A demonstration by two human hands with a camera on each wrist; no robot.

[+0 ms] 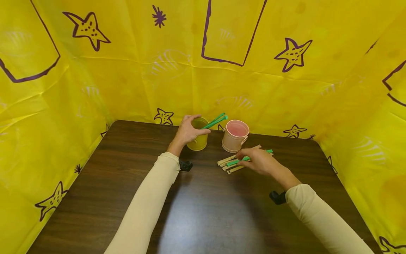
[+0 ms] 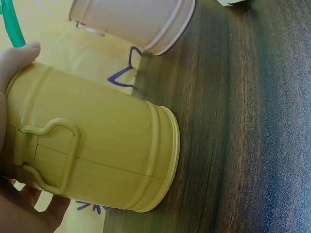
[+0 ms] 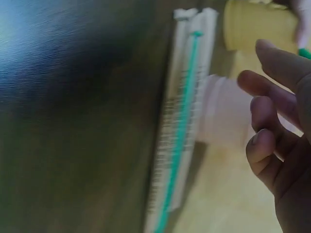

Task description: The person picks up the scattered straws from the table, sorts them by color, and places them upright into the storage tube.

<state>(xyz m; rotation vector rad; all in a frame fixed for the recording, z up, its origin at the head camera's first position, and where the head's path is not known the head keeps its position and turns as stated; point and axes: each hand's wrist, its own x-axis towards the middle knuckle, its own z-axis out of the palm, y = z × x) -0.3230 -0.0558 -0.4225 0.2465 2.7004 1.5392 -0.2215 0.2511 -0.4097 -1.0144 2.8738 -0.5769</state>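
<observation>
My left hand (image 1: pixel 187 132) grips a small yellow bucket (image 2: pixel 97 141) near its top, thumb on one side and fingers round the other. Two slim green sticks (image 1: pixel 216 121) lean out over the bucket's rim on the right. To the right, my right hand (image 1: pixel 260 161) hovers over a small pile of long, pale, printed sticks (image 3: pixel 167 126) with relaxed, slightly bent fingers. One green stick (image 3: pixel 182 111) lies on top of that pile. In the right wrist view the fingers stand apart from the sticks, with nothing between them.
A pale pink bucket (image 1: pixel 231 143) with a side handle stands upright between the yellow bucket and the pile. The dark wooden table (image 1: pixel 127 197) ends at the back against a yellow cloth (image 1: pixel 177 84) printed with purple starfish. Black straps circle both wrists.
</observation>
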